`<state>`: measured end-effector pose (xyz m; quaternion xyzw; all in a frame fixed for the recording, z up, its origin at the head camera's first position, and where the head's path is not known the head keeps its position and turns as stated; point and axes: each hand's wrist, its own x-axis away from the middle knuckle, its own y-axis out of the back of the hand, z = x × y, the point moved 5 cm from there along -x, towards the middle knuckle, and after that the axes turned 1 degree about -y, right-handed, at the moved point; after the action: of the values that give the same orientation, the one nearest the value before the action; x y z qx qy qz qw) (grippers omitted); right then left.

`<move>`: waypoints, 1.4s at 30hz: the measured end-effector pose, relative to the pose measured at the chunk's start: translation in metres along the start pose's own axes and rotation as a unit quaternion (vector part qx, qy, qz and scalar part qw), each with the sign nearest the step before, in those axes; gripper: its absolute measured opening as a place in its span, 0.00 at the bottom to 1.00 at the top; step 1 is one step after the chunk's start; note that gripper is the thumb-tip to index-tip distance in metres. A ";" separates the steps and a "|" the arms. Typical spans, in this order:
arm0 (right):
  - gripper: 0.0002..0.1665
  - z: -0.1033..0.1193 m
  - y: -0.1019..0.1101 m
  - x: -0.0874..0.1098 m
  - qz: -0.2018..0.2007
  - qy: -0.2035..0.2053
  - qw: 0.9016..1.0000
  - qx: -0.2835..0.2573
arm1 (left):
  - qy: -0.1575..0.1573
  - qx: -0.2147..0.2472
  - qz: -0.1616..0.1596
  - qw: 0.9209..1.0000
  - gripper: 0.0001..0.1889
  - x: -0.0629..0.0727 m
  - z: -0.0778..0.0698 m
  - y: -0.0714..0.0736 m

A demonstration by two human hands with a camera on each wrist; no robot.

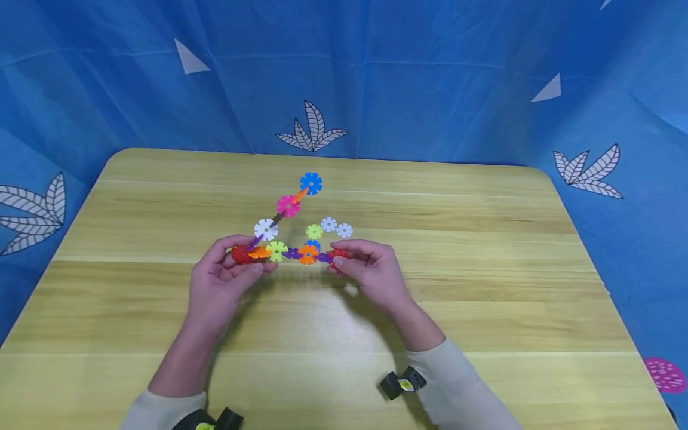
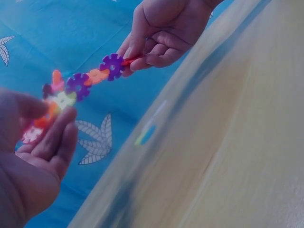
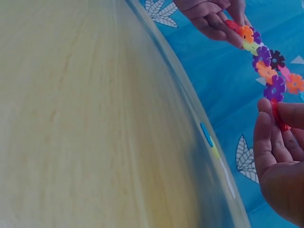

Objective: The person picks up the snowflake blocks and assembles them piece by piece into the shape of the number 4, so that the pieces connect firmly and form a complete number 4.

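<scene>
Both hands hold a chain of slotted snowflake discs up over the table, one at each end of its lower row. My left hand point(image 1: 217, 289) grips the red disc point(image 1: 241, 255) at the left corner. The right hand point(image 1: 380, 275) pinches another red disc point(image 3: 277, 116) between thumb and fingers. Between them run a yellow-green disc point(image 1: 276, 251), purple discs and an orange disc point(image 1: 309, 255). From the left corner a second branch slants up and right, through a white disc point(image 1: 261, 230) and a pink disc point(image 1: 285, 206) to a blue disc point(image 1: 316, 179).
On the wooden table point(image 1: 484, 269), behind the chain, lie a loose yellow-green disc point(image 1: 314, 231), two pale discs point(image 1: 328, 224) and a blue disc point(image 1: 312, 244) partly covered by the chain. A blue patterned cloth point(image 1: 430, 89) hangs past the far edge.
</scene>
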<state>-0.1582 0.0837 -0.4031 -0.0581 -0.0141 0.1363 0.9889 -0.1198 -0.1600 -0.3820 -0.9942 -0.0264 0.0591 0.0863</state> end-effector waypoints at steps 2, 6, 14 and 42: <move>0.16 0.001 -0.001 0.000 0.000 0.000 1.000 0.000 | -0.015 0.002 -0.019 1.000 0.25 -0.001 0.000 -0.001; 0.17 0.001 -0.003 0.001 0.002 -0.003 1.000 0.001 | -0.027 -0.002 -0.068 0.997 0.28 -0.001 0.002 -0.003; 0.17 0.000 -0.007 0.002 0.003 -0.005 1.000 0.000 | -0.044 -0.006 -0.080 0.996 0.26 -0.001 0.002 -0.008; 0.17 -0.001 -0.013 0.003 0.004 0.021 1.000 -0.012 | 0.133 0.210 0.019 0.968 0.09 0.006 0.021 -0.020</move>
<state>-0.1513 0.0718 -0.4024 -0.0730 0.0053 0.1387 0.9876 -0.1170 -0.1367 -0.3994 -0.9529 0.0174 -0.0682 0.2951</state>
